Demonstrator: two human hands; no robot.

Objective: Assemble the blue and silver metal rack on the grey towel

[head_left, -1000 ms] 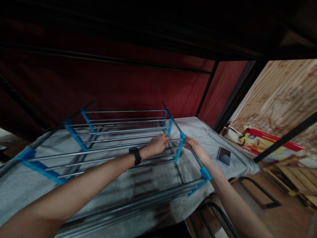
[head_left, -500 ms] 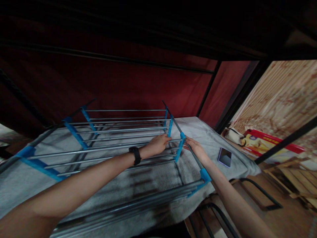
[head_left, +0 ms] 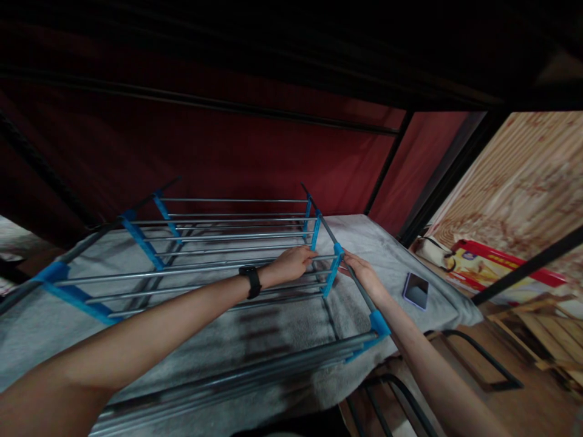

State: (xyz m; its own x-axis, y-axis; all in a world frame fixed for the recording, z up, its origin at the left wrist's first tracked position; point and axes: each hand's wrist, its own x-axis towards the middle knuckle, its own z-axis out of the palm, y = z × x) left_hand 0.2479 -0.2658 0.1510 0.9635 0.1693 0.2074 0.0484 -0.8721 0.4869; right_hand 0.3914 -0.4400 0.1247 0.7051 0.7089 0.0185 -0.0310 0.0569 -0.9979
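Little has moved since the earlier frames: both hands stay on the same joint of the rack, and only the view has drifted slightly, so the phone sits a touch further right.

The left hand (head_left: 291,263), with a black watch (head_left: 251,281) on its wrist, lies over the thin metal rods of the rack (head_left: 218,255), its fingers curled loosely around a rod just beside a blue connector (head_left: 334,267). The right hand (head_left: 362,273) reaches in from the other side, its fingers clenched around the dark side pole (head_left: 353,282) right at that same connector; how tightly cannot be told in the dim light.

The rack lies on its side on a bed covered with a grey blanket (head_left: 282,321), spanning most of it, from the near edge back toward the red wall. Its blue connectors join silver rods in several tiers.

A phone (head_left: 415,290) lies flat on the blanket near the bed's right edge, apart from the rack. Beyond the right edge, a red and yellow box (head_left: 492,270) leans against a wood-patterned board (head_left: 519,188).
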